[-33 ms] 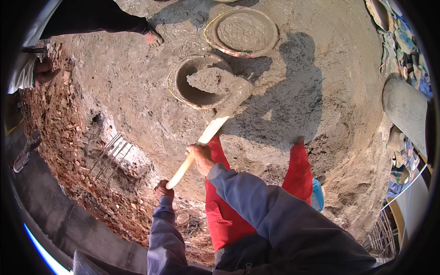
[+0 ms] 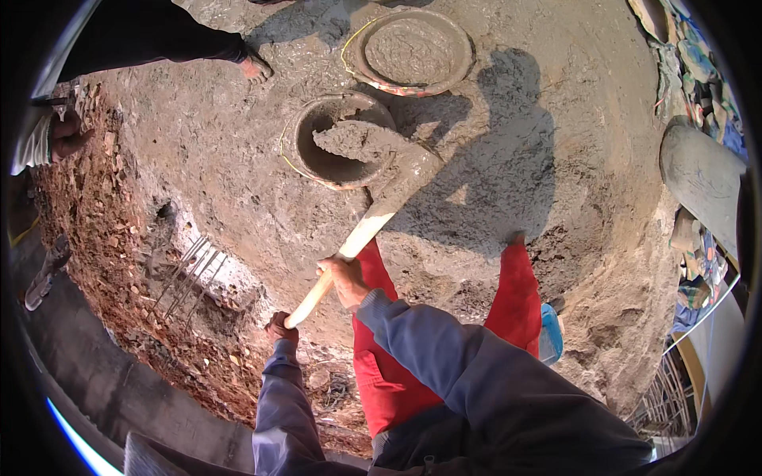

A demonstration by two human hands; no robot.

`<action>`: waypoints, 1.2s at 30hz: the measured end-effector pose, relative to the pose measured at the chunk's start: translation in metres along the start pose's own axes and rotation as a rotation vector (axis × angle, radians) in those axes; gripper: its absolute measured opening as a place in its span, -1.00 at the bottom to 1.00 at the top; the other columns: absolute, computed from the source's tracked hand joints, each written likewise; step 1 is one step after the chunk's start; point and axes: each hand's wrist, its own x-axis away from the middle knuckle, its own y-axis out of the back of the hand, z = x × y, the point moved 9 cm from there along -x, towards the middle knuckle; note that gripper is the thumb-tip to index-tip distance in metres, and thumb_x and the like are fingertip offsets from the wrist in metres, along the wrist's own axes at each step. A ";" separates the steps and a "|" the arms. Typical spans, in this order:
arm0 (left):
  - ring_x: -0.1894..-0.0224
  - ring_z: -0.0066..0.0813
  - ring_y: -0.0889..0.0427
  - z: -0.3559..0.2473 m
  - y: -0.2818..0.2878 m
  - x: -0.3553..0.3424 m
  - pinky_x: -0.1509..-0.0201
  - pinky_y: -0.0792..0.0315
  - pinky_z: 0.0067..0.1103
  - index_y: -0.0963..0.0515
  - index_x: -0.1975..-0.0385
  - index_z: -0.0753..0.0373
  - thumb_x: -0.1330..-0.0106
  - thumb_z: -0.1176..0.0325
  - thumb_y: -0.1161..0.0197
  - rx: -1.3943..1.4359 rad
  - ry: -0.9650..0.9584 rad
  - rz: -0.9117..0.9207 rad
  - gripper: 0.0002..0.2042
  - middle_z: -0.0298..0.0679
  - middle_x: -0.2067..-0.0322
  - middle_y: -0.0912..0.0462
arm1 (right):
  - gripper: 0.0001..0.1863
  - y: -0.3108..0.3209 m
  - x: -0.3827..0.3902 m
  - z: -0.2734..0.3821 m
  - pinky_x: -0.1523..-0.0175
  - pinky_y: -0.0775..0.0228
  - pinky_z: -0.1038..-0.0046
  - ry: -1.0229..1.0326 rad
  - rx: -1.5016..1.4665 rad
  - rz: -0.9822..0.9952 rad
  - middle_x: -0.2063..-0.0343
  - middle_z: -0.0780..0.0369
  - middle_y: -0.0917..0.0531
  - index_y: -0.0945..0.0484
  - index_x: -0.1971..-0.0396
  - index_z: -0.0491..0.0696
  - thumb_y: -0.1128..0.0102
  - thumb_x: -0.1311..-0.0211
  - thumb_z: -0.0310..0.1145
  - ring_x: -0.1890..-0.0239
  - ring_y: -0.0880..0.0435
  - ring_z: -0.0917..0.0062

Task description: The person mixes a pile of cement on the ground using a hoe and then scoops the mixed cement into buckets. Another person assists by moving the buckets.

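Both my hands grip a hoe by its pale wooden handle (image 2: 361,236). My left hand (image 2: 280,325) is closed round the butt end, and my right hand (image 2: 344,281) wraps the shaft higher up. The hoe's head (image 2: 414,168) is coated in wet grey mortar. From it a heap of mortar (image 2: 361,140) reaches left over the opening of the nearer bucket (image 2: 300,151); the blade under it is hidden. That bucket's dark inside shows around the heap. Just beyond stands a second bucket (image 2: 470,59), filled with mortar nearly to its rim.
Wet mortar (image 2: 214,166) spreads over the ground. Rubble (image 2: 95,230) and bare rods (image 2: 186,274) lie at the left. A co-worker's foot (image 2: 255,70) and hand (image 2: 67,136) are at the upper left. A blue container (image 2: 550,335) sits by my right leg; sacks (image 2: 702,71) line the right.
The whole view has shifted slightly, so the buckets sit a little further left and up. The hoe's head is slightly further right relative to the nearer bucket. My grip is the same.
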 end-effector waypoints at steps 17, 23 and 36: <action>0.33 0.07 -0.68 -0.722 -0.226 -0.009 0.23 -0.56 -0.25 -0.44 0.21 0.34 -0.18 0.28 -0.31 0.414 -0.499 0.461 -0.69 0.10 0.45 -0.64 | -0.71 0.320 -0.030 0.671 0.49 -0.57 0.45 0.870 0.410 -0.365 0.58 0.20 -0.52 -0.50 0.22 -0.36 -0.17 -0.17 -0.42 0.61 -0.57 0.51; 0.22 0.13 -0.65 -0.627 -0.281 0.121 0.13 -0.53 -0.21 -0.39 0.13 0.34 -0.16 0.23 -0.28 0.425 -0.098 0.598 -0.61 0.17 0.31 -0.63 | -0.53 0.363 -0.054 0.526 0.53 -0.60 0.50 0.414 0.709 -0.511 0.43 0.08 -0.63 -0.46 0.03 -0.43 -0.20 -0.20 -0.33 0.53 -0.67 0.41; 0.30 0.25 -0.60 -0.544 -0.121 0.193 0.21 -0.47 -0.06 -0.28 0.18 0.40 -0.15 0.25 -0.21 0.247 -0.077 0.902 -0.60 0.21 0.36 -0.58 | -0.90 0.386 -0.047 0.256 0.50 -0.38 0.40 -0.178 0.415 -0.124 0.64 0.28 -0.41 -0.38 0.50 -0.07 -0.10 -0.17 -0.45 0.64 -0.39 0.53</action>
